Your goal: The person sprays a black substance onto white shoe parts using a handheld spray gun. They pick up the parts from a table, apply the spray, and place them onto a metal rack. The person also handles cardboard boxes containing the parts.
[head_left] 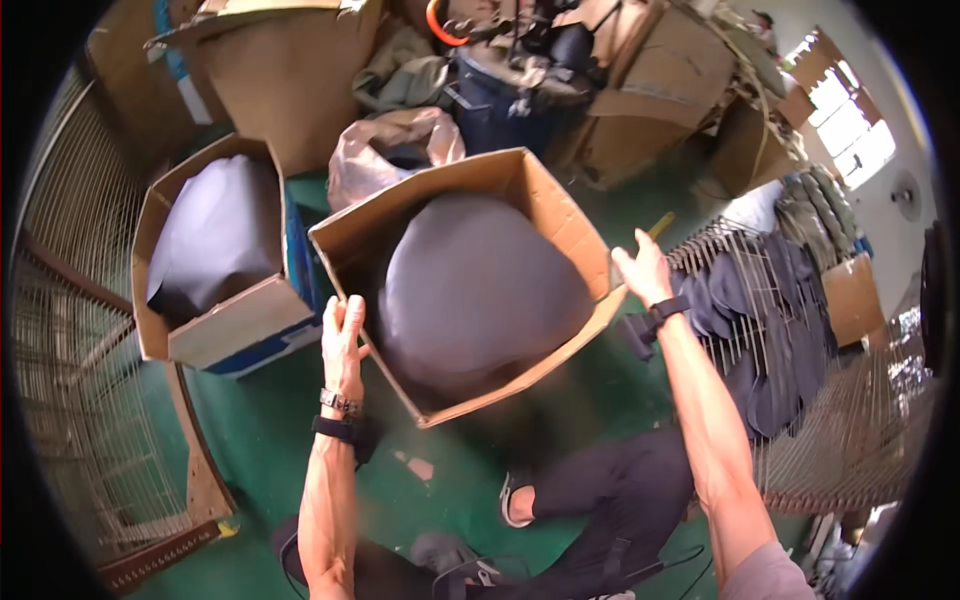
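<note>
An open cardboard box point(572, 215) sits tilted in front of me, filled with a rounded stack of dark grey, smooth sheet-like pieces point(480, 285). My left hand point(343, 345) grips the box's left side near the rim, fingers bent against the cardboard. At the right corner, my right hand point(645, 268) closes on the box's edge. A thin yellowish stick-like thing point(661, 226) shows just beyond the right hand; whether the hand holds it is unclear. Dark straps circle both wrists.
Left of it stands a second box point(225, 335) with similar grey pieces. Behind are a plastic bag point(385, 150), a dark blue bin point(510, 105) and large cartons point(275, 80). A wire rack point(735, 290) of dark pieces stands right; wire racks point(95, 400) line the left.
</note>
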A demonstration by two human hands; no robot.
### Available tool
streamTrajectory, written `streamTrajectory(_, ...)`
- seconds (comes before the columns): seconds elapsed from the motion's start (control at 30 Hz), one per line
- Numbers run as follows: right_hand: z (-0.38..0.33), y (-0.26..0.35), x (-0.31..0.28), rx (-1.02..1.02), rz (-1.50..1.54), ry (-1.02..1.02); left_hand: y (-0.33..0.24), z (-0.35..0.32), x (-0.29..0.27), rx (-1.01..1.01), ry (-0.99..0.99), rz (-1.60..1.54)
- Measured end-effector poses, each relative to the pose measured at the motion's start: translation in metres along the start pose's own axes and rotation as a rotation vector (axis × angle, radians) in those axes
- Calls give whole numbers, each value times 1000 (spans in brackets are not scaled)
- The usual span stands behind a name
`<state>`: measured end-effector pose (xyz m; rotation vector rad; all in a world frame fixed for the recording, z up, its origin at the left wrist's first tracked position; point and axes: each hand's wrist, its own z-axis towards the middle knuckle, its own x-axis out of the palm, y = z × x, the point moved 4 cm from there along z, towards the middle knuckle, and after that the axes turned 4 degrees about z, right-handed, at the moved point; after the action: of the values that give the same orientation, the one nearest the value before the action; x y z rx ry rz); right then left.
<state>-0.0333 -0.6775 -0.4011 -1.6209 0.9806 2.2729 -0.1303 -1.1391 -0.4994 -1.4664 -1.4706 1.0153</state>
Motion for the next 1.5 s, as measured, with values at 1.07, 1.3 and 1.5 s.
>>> streamTrajectory(1.07, -18, 86, 122, -168, 420, 444, 83, -239, -57, -93, -386, 244)
streamTrajectory(1.3, -60, 74, 132, -3, 497, 322, 53, -151, -127, 17, -298, 230)
streamTrajectory(1.5, -56, 96, 122, -55, 367, 263, 44, -132, -134, 82, -323, 420)
